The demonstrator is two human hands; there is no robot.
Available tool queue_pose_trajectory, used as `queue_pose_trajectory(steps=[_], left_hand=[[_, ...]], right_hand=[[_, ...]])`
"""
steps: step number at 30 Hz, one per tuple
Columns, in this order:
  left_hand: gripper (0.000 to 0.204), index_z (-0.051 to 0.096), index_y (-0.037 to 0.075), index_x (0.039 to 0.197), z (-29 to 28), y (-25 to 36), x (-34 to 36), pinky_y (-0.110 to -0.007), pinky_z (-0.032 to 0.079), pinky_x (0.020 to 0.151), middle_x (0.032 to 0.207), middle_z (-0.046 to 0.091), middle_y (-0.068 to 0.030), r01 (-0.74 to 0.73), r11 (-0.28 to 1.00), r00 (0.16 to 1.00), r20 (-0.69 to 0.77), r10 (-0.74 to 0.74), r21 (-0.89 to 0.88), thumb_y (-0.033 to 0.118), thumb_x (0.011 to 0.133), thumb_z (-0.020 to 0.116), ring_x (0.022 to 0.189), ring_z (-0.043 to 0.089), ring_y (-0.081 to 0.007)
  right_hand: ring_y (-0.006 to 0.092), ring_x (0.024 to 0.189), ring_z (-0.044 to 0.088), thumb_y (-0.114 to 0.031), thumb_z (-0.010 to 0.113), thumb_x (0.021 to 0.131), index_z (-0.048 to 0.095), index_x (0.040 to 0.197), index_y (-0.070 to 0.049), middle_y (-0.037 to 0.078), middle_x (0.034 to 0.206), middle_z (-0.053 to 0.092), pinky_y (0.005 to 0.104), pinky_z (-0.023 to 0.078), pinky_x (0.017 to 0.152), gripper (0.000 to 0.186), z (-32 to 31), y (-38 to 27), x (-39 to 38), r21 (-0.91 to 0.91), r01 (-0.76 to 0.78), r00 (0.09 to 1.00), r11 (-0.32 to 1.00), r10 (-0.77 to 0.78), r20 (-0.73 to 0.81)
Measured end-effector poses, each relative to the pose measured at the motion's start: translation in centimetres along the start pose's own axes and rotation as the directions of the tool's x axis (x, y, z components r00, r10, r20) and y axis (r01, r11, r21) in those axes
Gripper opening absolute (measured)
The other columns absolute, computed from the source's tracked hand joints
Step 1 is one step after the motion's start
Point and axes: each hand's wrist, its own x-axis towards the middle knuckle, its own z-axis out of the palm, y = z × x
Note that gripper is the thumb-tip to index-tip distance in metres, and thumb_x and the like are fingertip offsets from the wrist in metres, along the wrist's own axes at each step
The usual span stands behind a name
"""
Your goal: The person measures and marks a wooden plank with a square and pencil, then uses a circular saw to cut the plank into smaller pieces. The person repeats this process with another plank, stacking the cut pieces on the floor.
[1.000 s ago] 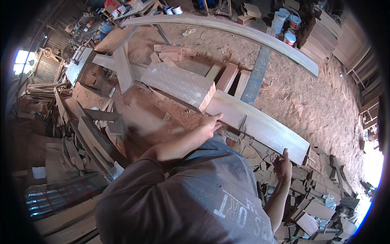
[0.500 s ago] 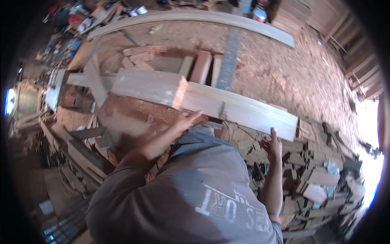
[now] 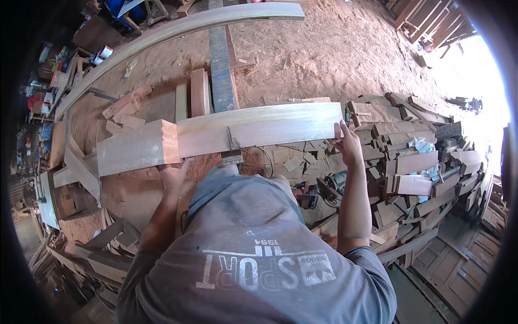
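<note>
Writing first: we see large pale block letters, worn and cracked, across the chest of the grey shirt (image 3: 243, 237), between the two forearms; they stand upside down to us, with a lighter boxed patch toward the right arm. Markings on the cans (image 3: 102, 54), well beyond the left hand and off to its left, are too small for us to read.

Left hand (image 3: 172, 174): at the near edge of a thick wooden block (image 3: 132, 148), fingers partly hidden below it; we cannot tell whether they are clamped. Right hand (image 3: 348, 143): fingers bent at the right end of the long board (image 3: 264, 129); closeness of grip we cannot tell. The long board spans the stretch between the hands; the block's end face stands at its left part, just above the left hand.

Surface: a blue-stained plank (image 3: 220, 67) runs away from us beyond the long board. The floor (image 3: 302, 54) past the hands is reddish-brown and dusty. Farther off, a long pale strip (image 3: 216, 19) curves across the view.

Room: right of the right hand, a heap of offcuts (image 3: 415, 162); beyond it, a glaring bright opening (image 3: 480, 65).
</note>
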Motion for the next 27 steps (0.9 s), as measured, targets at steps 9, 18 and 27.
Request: queue_pose_trajectory(steps=[9,18,27], left_hand=[[0.083,0.065,0.005,0.145,0.3,-1.1,0.1,-0.053,0.045,0.116,0.146,0.067,-0.0175,-0.066,0.996,0.997,0.035,0.068,-0.052,0.04,0.077,0.1,0.134,0.062,-0.0409],[0.079,0.064,0.004,0.146,0.4,-1.9,-0.7,-0.051,0.047,0.114,0.145,0.068,-0.0182,0.038,0.996,0.993,0.118,-0.029,-0.08,0.04,0.083,0.097,0.133,0.063,-0.04],[0.076,0.064,0.004,0.146,-1.6,1.6,2.0,-0.052,0.047,0.116,0.149,0.064,-0.0189,-0.015,0.999,0.996,0.089,0.02,-0.052,0.046,0.088,0.09,0.139,0.06,-0.0384]], right_hand=[[0.029,0.106,0.072,-0.069,0.047,0.111,0.058,0.134,0.001,0.018,0.12,0.074,0.0411,0.058,0.097,0.074,4.2,5.3,-1.1,0.644,0.001,0.993,0.765,0.076,-0.091],[0.0247,0.095,0.071,-0.056,0.043,0.117,0.061,0.12,0.0,0.014,0.107,0.074,0.0381,0.059,0.089,0.059,6.4,8.5,-0.5,0.59,0.28,0.942,0.757,-0.096,-0.323],[0.0262,0.121,0.067,-0.057,0.034,0.119,0.057,0.147,-0.002,0.012,0.134,0.07,0.0426,0.054,0.102,0.066,8.3,8.2,-2.3,0.57,0.288,0.934,0.77,-0.096,-0.343]])
